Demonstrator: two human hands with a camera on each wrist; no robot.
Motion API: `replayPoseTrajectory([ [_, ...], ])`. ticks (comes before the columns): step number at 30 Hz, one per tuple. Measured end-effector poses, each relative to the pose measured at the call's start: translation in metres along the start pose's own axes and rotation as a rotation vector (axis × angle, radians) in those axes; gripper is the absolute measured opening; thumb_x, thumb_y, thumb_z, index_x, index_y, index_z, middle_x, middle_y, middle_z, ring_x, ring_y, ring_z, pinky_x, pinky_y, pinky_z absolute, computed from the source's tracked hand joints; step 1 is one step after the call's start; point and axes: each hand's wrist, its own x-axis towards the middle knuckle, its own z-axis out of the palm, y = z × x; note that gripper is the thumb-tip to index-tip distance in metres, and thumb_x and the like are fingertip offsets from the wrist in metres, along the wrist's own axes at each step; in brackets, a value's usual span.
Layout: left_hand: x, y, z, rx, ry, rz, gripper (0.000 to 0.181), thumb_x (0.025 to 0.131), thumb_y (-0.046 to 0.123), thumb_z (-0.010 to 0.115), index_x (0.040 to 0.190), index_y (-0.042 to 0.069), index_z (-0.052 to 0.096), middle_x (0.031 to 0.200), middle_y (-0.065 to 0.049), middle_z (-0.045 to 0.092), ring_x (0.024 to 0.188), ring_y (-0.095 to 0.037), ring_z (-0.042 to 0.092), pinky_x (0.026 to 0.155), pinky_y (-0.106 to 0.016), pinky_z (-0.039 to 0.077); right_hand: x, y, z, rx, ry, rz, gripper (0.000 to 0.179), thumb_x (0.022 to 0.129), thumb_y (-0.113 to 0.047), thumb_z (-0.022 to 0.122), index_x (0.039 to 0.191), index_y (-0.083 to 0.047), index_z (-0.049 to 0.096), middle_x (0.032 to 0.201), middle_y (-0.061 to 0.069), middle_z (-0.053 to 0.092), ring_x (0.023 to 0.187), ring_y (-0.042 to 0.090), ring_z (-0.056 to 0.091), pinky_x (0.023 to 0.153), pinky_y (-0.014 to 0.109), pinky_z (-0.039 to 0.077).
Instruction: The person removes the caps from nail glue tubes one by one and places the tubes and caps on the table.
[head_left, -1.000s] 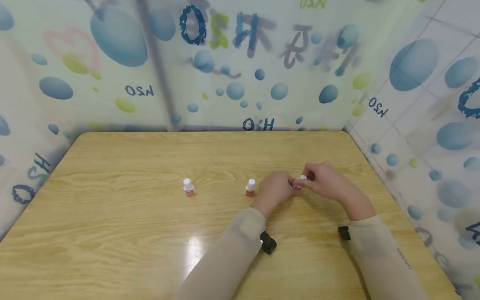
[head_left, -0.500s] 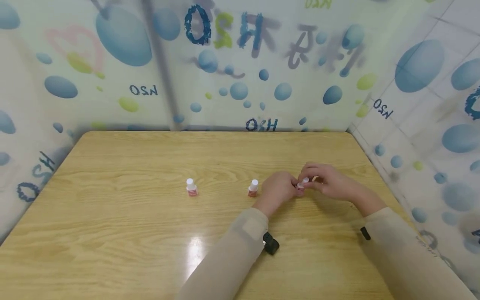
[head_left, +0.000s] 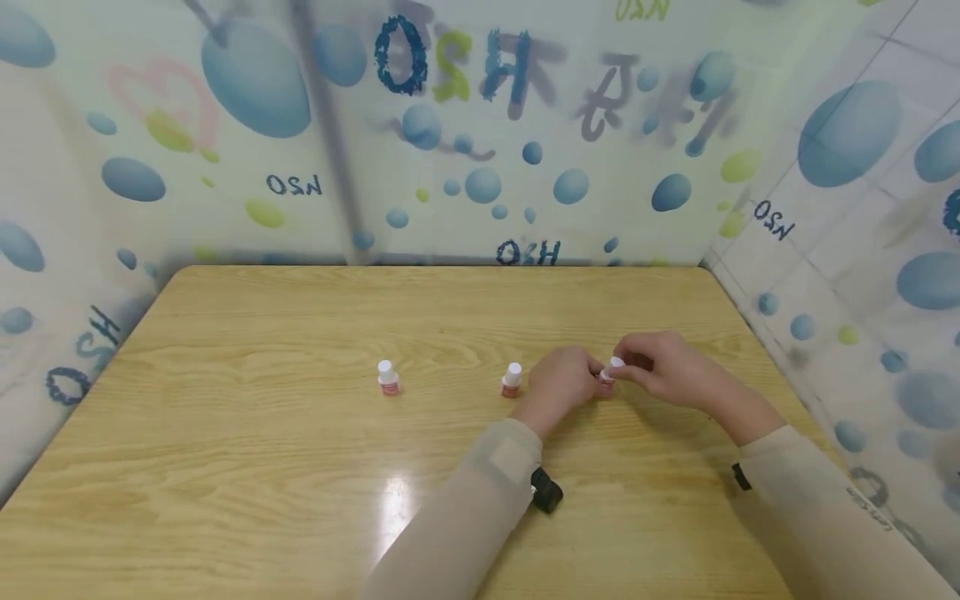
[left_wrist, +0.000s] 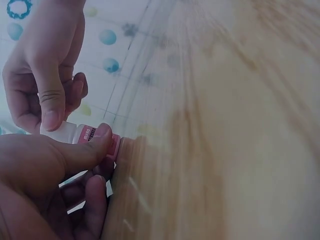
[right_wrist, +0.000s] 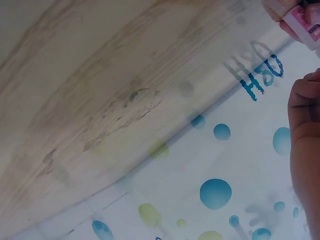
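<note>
A small white bottle (head_left: pixel 607 386) with a pink label and a white cap stands at the right side of the table, between both hands. My left hand (head_left: pixel 564 379) grips its labelled body between thumb and fingers, low near the tabletop. With thumb and fingers my right hand (head_left: pixel 667 367) pinches the white cap (left_wrist: pixel 59 132). In the left wrist view the thumb lies across the label, and the right thumb presses the cap's side. The right wrist view catches only part of the bottle (right_wrist: pixel 305 25) and the right hand (right_wrist: pixel 306 110) at its edge.
Two similar capped bottles stand upright on the wooden table (head_left: pixel 262 467): a middle bottle (head_left: pixel 512 381) just left of my left hand, and a left bottle (head_left: pixel 388 379) farther off. A patterned wall (head_left: pixel 450 167) rises behind the table, another along its right side.
The right forearm has swung outward to the right, and the right fingers have shifted on the cap. The left hand keeps its grip on the bottle. The head view has shifted slightly.
</note>
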Motion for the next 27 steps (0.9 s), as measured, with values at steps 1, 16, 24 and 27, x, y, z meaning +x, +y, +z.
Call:
replayPoseTrajectory([
  [1, 0.0, 0.0, 0.0, -0.001, -0.001, -0.001, 0.011, 0.09, 0.045, 0.085, 0.093, 0.035, 0.086, 0.081, 0.013, 0.068, 0.073, -0.011, 0.053, 0.062, -0.029, 0.041, 0.0, 0.0, 0.0, -0.002, 0.008, -0.029, 0.01, 0.097, -0.013, 0.079, 0.094, -0.018, 0.071, 0.078, -0.011, 0.064, 0.066, -0.002, 0.049, 0.062, 0.023, 0.046],
  [16, -0.004, 0.001, 0.002, 0.008, 0.012, -0.002, 0.012, 0.093, 0.045, 0.082, 0.1, 0.037, 0.086, 0.087, 0.014, 0.072, 0.072, -0.01, 0.052, 0.06, -0.028, 0.04, 0.0, -0.002, 0.0, 0.043, -0.062, 0.149, 0.018, 0.096, -0.027, 0.081, 0.099, -0.015, 0.067, 0.077, -0.008, 0.063, 0.066, 0.004, 0.052, 0.061, 0.024, 0.046],
  [24, -0.004, 0.002, 0.003, 0.008, -0.005, -0.034, 0.013, 0.092, 0.048, 0.082, 0.095, 0.036, 0.085, 0.083, 0.013, 0.067, 0.07, -0.011, 0.051, 0.061, -0.029, 0.039, -0.002, -0.004, -0.001, 0.04, -0.051, -0.02, 0.014, 0.098, -0.005, 0.075, 0.107, -0.015, 0.072, 0.094, -0.008, 0.066, 0.077, 0.001, 0.054, 0.067, 0.024, 0.051],
  [27, -0.004, 0.002, 0.001, 0.012, 0.006, -0.032, 0.014, 0.091, 0.048, 0.083, 0.098, 0.036, 0.085, 0.088, 0.015, 0.071, 0.072, -0.011, 0.052, 0.062, -0.029, 0.04, -0.001, -0.007, -0.006, 0.044, -0.087, 0.023, 0.02, 0.099, -0.01, 0.075, 0.118, -0.009, 0.069, 0.1, -0.003, 0.066, 0.08, 0.004, 0.055, 0.068, 0.025, 0.051],
])
